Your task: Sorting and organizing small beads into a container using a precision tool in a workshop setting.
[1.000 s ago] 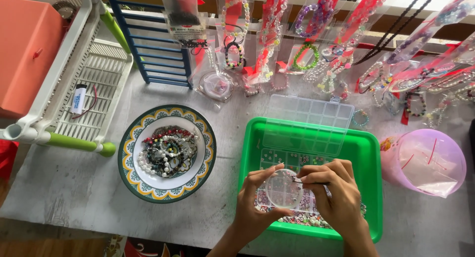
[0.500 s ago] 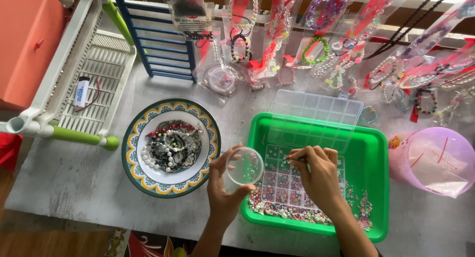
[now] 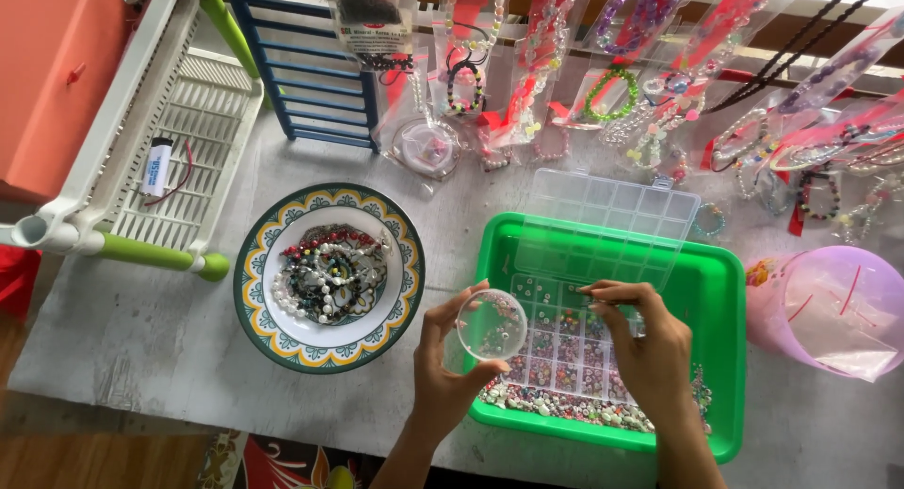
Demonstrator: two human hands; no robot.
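Nearest the viewer, the left hand (image 3: 450, 376) grips a small clear round dish (image 3: 491, 325) by its rim over the left edge of the green tray (image 3: 720, 357), while the right hand (image 3: 650, 348), apart from it, has its fingertips pinched together over the clear bead box (image 3: 565, 343) that sits in the tray with loose beads (image 3: 565, 409) along its near side. Left of the tray stands a patterned plate (image 3: 259, 305) heaped with bracelets (image 3: 330, 274), and to the right a lilac tub (image 3: 829, 305). Further back are a white rack (image 3: 188, 160) and hanging bagged bracelets (image 3: 612, 84).
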